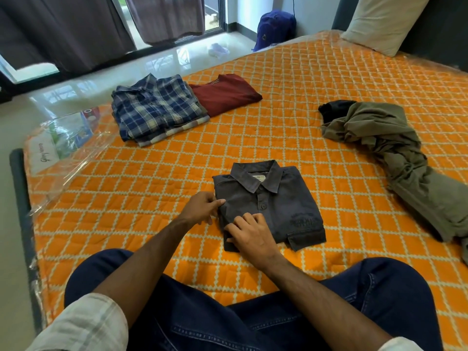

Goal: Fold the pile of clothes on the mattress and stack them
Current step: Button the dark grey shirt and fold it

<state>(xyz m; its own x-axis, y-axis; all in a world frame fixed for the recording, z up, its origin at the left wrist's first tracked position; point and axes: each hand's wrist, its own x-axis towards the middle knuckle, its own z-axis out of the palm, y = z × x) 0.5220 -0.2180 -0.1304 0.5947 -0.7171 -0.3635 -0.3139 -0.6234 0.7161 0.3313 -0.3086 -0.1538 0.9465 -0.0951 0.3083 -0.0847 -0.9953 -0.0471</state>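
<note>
A person in dark blue jeans (253, 323) sits cross-legged at the near edge of an orange-and-white quilted mattress (291, 138), both forearms reaching forward to a folded grey polo shirt (273, 201) that lies collar-up just in front of the knees. The left hand (202, 207) pinches the shirt's left edge between thumb and fingers, while the right hand (249, 233) rests on the near left corner, fingers curled and gripping the cloth there. The shirt's buttoned placket faces up, and a folded sleeve cuff juts out at its near right corner.

To the right, well apart from the polo shirt, an unfolded olive-green garment (395, 153) sprawls in a crumpled heap, with a black garment (334, 110) showing at its far end. Farther off on the left, a blue plaid shirt (154, 107) tops a stack of folded clothes, and a folded maroon shirt (225, 93) lies just beside it on the right.

Clear plastic wrapping (58, 140) covers the mattress's left corner. A cream pillow (382, 21) leans at the far right, a blue backpack (274, 27) stands on the glossy floor beyond, and dark curtains (63, 31) hang at the window.
</note>
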